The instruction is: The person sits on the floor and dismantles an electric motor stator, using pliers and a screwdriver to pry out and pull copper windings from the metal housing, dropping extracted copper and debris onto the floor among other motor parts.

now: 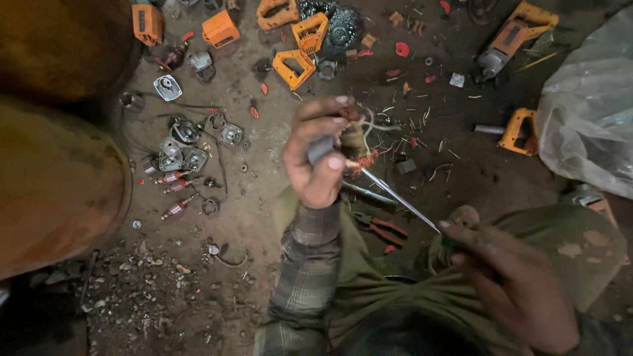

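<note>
My left hand (315,155) is raised over the dirt floor and is shut on a small motor part (349,135) with copper-red winding and loose pale wires sticking out. My right hand (511,280), low at the right over my knee, grips the handle of a thin screwdriver (399,196). Its metal shaft slants up to the left and its tip touches the winding just below my left thumb. A plaid sleeve covers my left forearm.
Orange tool housings (300,49), small armatures (175,188), metal covers (168,87) and red scraps litter the floor. An orange power tool (511,39) lies top right beside a clear plastic bag (587,112). Red-handled pliers (382,227) lie by my leg. A brown rounded mass (59,171) fills the left.
</note>
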